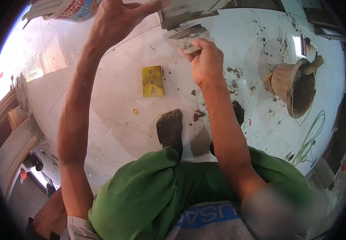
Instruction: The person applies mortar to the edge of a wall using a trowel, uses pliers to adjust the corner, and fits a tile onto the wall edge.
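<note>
Nearest, the person is crouching in green trousers (149,188), dirt-caked feet (170,130) planted on the pale tiled floor (113,132). At about 12 o'clock from the feet, a yellow plate (153,81) is lying flat on the tiles, well apart from both hands. At about 2 o'clock, a brown bucket (291,86) is standing with a tool handle sticking out of it, and a green wire (311,140) is looping just below it.

Farther out, the right hand (207,64) is closing its grip around the handle of a trowel (189,36), the blade smeared grey and pointing toward 11 o'clock. The left hand (115,20) is spreading open, fingers splayed, holding nothing, near a grey slab edge (185,14) at 12 o'clock.

To work well here, I judge the trowel should be kept flat and steady, with the free hand bracing the slab and the wrist firm.
</note>
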A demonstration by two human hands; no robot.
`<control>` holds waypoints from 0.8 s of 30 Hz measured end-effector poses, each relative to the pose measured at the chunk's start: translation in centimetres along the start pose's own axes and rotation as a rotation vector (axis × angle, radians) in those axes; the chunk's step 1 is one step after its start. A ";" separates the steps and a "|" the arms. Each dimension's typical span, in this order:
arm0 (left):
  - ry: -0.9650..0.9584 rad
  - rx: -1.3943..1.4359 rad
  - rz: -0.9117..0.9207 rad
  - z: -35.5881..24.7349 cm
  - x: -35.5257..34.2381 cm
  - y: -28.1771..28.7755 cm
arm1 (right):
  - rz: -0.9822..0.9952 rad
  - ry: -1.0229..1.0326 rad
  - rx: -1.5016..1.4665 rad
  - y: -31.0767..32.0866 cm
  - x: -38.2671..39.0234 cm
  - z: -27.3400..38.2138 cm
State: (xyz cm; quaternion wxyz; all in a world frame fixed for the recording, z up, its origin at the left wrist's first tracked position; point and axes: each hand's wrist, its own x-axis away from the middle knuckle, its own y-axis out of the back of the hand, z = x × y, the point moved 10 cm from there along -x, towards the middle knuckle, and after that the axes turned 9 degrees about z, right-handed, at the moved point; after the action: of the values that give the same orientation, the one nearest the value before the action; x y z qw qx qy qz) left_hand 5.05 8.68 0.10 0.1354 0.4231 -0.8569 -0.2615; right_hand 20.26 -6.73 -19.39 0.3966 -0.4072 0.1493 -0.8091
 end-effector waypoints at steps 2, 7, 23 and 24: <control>0.043 0.015 0.002 0.8 -0.2 0.2 | 0.006 -0.012 0.021 -0.1 -0.2 -1.3; 0.089 0.063 0.012 1.1 0.5 0.5 | -0.016 0.002 0.018 -1.7 -1.6 -3.0; -0.010 -0.004 0.053 5.2 -1.4 -1.5 | 0.708 -0.403 1.145 0.5 1.9 15.0; -0.051 -0.029 0.018 4.6 -1.3 -0.9 | 0.800 -0.401 1.163 0.6 3.8 18.0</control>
State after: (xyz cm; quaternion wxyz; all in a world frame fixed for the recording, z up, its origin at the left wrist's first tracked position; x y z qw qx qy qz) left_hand 4.36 10.77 -4.22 0.1222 0.4064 -0.8600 -0.2833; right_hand 33.24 -8.59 -6.43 0.8333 -0.1853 -0.2425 -0.4609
